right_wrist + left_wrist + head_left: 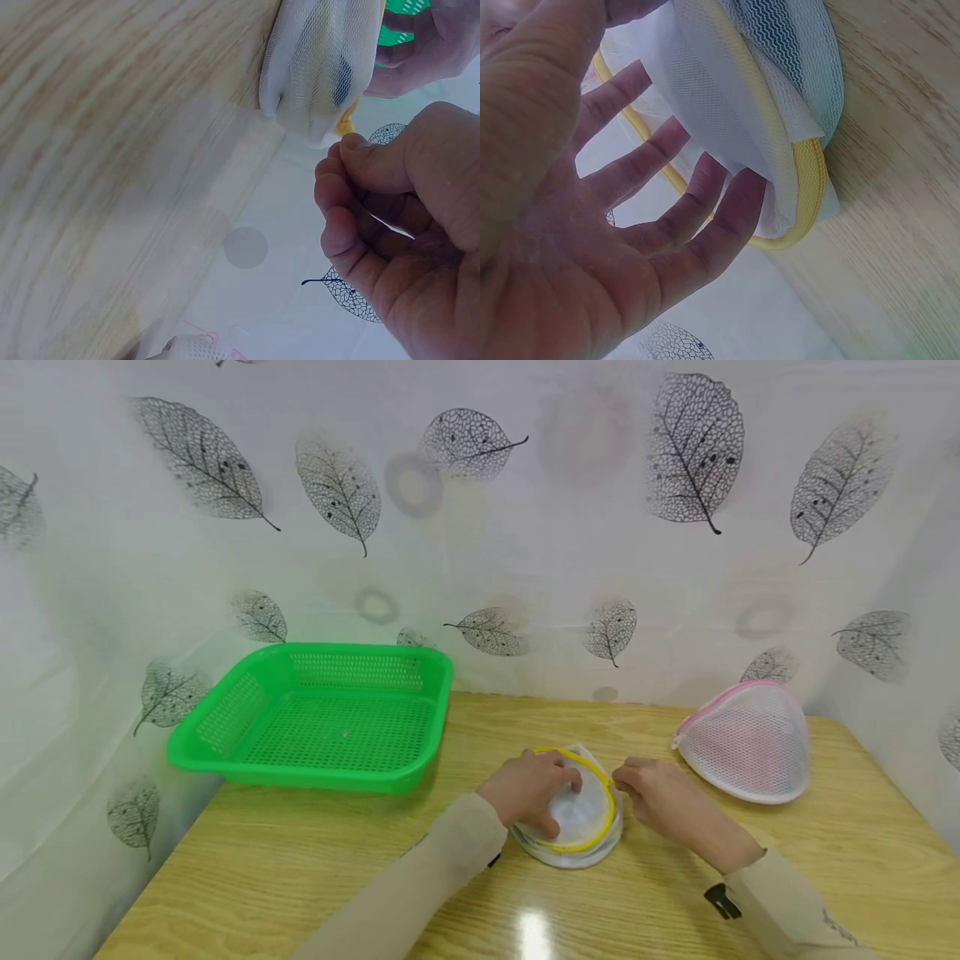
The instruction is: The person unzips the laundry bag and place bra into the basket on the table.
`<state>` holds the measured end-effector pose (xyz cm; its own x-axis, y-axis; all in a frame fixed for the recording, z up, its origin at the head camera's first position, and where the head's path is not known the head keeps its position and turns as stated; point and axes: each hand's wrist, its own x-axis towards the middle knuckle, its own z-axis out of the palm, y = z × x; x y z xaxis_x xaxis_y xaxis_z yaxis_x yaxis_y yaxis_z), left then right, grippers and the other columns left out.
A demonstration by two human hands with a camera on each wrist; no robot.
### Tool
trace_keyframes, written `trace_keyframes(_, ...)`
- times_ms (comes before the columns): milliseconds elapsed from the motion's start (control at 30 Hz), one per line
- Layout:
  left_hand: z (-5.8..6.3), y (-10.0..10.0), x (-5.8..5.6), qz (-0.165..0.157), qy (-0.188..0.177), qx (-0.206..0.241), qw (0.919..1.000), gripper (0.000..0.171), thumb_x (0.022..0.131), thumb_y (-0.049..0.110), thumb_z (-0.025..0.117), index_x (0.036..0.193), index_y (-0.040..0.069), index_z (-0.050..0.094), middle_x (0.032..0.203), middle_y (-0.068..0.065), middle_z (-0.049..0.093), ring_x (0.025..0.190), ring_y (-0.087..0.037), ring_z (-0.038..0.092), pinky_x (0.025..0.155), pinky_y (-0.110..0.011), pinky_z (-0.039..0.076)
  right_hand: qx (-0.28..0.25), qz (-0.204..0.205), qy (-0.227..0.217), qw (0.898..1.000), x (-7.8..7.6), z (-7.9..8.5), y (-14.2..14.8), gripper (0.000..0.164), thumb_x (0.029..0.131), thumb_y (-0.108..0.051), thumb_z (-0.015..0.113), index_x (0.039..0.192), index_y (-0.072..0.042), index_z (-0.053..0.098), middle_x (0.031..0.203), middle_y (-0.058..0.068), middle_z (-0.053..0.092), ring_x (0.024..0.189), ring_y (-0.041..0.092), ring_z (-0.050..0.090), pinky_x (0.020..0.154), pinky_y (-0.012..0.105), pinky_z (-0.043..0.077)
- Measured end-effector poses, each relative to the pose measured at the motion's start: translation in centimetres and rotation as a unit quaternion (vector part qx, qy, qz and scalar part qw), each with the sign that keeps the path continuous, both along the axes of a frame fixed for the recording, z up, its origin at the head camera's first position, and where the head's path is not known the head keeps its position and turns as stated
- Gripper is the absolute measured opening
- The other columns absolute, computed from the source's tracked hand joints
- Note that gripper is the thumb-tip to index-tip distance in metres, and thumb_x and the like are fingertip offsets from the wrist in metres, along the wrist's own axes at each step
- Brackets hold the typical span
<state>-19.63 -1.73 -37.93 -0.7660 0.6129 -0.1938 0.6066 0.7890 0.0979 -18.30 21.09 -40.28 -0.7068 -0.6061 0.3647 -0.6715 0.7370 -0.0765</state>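
A white mesh laundry bag (573, 814) with a yellow zipper trim (808, 180) sits on the wooden table in the head view. My left hand (531, 791) rests on its top, fingers and thumb spread apart. In the left wrist view the fingertips (742, 187) press against the mesh inside the yellow rim. At the bag's right edge, my right hand (660, 797) pinches the end of the yellow zipper between thumb and forefinger. The right wrist view shows that thumb (367, 154) right at the yellow tip; the zipper pull itself is hidden by the fingers.
A green plastic basket (438, 714) with perforated walls stands at the back left of the table (337, 860). To the right lies another white mesh bag (750, 747) with pink trim. A leaf-patterned curtain (540, 552) hangs behind and along the sides.
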Motion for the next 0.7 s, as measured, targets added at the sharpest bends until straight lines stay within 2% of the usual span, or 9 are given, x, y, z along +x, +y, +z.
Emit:
trace_keyframes(167,-0.04,-0.02,-0.03,0.0,0.0,0.002,1.0,0.052,0.077,0.034,0.088,0.124,0.031,0.065,0.134,0.005,0.06,0.103,-0.022,0.059,0.077,-0.032,0.054,0.001,-0.001,0.002,1.0,0.07,-0.03,-0.08,0.024,0.075,0.014,0.075,0.082,-0.008,0.071,0.08,-0.002,0.066,0.071,0.012,0.065,0.062,0.027,0.053)
trace_keyframes(333,-0.13,-0.03,-0.11,0.001,-0.002,0.003,1.0,0.051,0.078,0.034,0.088,0.123,0.031,0.064,0.135,0.005,0.059,0.103,-0.023,0.059,0.076,-0.032,0.054,0.005,-0.003,0.006,1.0,0.17,0.16,-0.18,0.024,0.075,0.013,0.075,0.081,-0.01,0.069,0.076,-0.004,0.062,0.067,0.007,0.058,0.06,0.025,0.05)
trace_keyframes(700,-0.16,-0.05,-0.06,0.003,-0.006,0.007,1.0,0.051,0.077,0.034,0.088,0.122,0.032,0.065,0.133,0.005,0.06,0.101,-0.023,0.058,0.075,-0.032,0.053,-0.002,-0.003,0.012,1.0,0.46,0.17,-0.22,0.024,0.074,0.012,0.076,0.078,-0.01,0.068,0.073,-0.005,0.06,0.065,0.004,0.054,0.058,0.023,0.048)
